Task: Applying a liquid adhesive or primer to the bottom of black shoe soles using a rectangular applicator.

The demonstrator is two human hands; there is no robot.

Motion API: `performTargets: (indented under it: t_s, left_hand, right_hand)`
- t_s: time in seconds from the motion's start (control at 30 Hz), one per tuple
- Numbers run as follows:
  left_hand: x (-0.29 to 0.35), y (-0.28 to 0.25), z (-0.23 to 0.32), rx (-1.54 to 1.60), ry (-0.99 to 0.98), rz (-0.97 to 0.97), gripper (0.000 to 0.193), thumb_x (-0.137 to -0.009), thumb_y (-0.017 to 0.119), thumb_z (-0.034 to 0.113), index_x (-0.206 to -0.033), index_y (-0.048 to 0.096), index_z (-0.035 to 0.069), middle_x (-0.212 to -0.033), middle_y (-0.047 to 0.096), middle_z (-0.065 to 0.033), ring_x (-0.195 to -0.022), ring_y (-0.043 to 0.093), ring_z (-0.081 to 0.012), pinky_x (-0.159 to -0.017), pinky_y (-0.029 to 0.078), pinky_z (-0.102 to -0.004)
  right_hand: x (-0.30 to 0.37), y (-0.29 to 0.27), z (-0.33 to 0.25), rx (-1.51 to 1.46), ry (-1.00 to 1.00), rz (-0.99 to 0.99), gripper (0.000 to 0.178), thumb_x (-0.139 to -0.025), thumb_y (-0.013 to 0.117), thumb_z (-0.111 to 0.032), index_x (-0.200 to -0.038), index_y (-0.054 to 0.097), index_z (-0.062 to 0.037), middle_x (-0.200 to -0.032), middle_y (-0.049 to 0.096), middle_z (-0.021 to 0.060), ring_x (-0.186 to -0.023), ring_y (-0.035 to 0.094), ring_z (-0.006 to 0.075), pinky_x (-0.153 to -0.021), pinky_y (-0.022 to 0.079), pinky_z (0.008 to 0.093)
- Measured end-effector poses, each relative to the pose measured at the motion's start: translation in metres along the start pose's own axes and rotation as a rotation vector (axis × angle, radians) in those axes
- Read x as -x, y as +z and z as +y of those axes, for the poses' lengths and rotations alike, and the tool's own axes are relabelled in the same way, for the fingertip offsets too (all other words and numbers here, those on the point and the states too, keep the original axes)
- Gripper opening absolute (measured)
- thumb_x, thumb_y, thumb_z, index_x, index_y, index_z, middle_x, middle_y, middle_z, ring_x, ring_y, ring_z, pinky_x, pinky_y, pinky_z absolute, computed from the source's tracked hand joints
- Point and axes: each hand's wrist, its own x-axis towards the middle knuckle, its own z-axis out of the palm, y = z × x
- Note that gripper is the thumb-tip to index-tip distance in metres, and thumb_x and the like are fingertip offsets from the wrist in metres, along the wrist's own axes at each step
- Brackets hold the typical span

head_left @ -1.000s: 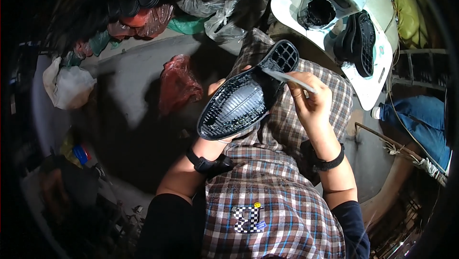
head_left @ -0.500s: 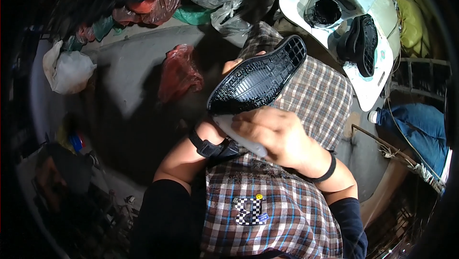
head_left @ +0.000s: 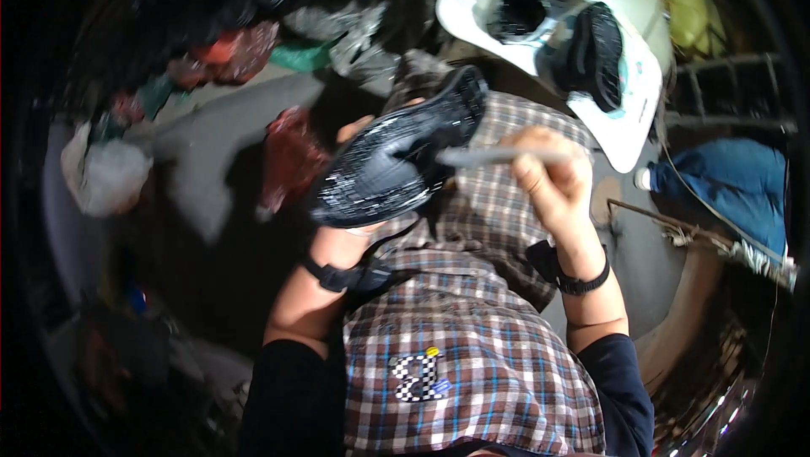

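My left hand [head_left: 359,132] holds a black shoe sole [head_left: 396,162] from underneath, tread side up, over my lap; only a few fingertips show past its edge. My right hand [head_left: 553,174] is closed around a thin grey brush-like stick [head_left: 498,156], whose tip rests on the sole near its heel end. Both wrists wear black bands. A checked apron [head_left: 456,347] covers my lap below the hands.
A white tray-like stand [head_left: 629,119] at the upper right carries a black pot [head_left: 519,14] and another black sole [head_left: 595,56]. Red bags [head_left: 291,153] and a white bag [head_left: 105,178] lie on the grey floor at left. Blue cloth [head_left: 734,191] lies at right.
My right hand, which lay over the sole's lower edge half a second ago, has moved back out to the right and brings the stick's tip onto the sole. The sole has tilted slightly.
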Motion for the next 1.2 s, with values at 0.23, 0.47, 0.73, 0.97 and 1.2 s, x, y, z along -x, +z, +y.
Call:
performTargets:
  t_s: [0.23,0.47,0.73,0.97,1.2]
  left_hand:
    - [-0.018,-0.002,-0.005,1.261,-0.510,0.004,0.057,-0.092,0.041,0.052,-0.129,0.053,0.012,-0.128,0.058,-0.0122,-0.102,0.062,-0.0331,-0.057,0.054,-0.0433]
    - [-0.081,0.074,0.012,1.209,-0.667,0.042,0.056,-0.100,0.031,0.045,-0.128,0.052,0.002,-0.129,0.057,-0.0152,-0.122,0.052,-0.0313,-0.107,0.038,-0.0471]
    - [-0.174,0.156,0.000,0.962,-0.615,-0.295,0.074,-0.100,0.021,0.058,-0.136,0.042,-0.002,-0.131,0.056,-0.0162,-0.120,0.054,-0.0268,-0.106,0.038,-0.0393]
    - [-0.231,0.178,-0.044,0.243,-0.540,-0.144,0.082,-0.098,0.019,0.063,-0.151,0.015,0.001,-0.160,0.014,-0.0111,-0.148,0.006,-0.0218,-0.116,-0.004,-0.0454]
    - [-0.203,0.176,-0.060,0.149,-0.556,-0.139,0.077,-0.099,0.026,0.061,-0.152,0.020,0.005,-0.159,0.018,-0.0028,-0.144,0.016,-0.0133,-0.114,0.008,-0.0392]
  right_hand:
    - [0.016,-0.046,0.053,-0.446,0.212,0.198,0.057,-0.092,0.056,-0.050,-0.124,0.060,-0.0030,-0.142,0.047,0.0162,-0.130,0.044,0.0253,-0.109,0.030,0.0400]
    - [0.061,-0.028,0.045,-0.628,0.019,0.317,0.032,-0.092,0.062,-0.038,-0.095,0.068,-0.0063,-0.147,0.038,0.0225,-0.138,0.032,0.0378,-0.113,0.021,0.0502]
    - [0.045,-0.063,0.071,-0.460,0.049,0.913,0.060,-0.098,0.052,-0.039,-0.141,0.041,0.0025,-0.131,0.054,0.0131,-0.116,0.054,0.0202,-0.102,0.042,0.0352]
    - [-0.007,-0.126,0.130,-0.546,0.076,0.976,0.047,-0.101,0.050,-0.030,-0.135,0.049,0.0026,-0.133,0.053,0.0112,-0.126,0.044,0.0188,-0.109,0.030,0.0336]
    - [-0.022,-0.114,0.126,-0.770,0.011,1.000,0.054,-0.101,0.048,-0.034,-0.138,0.044,0.0045,-0.135,0.050,0.0137,-0.124,0.046,0.0206,-0.107,0.033,0.0355]
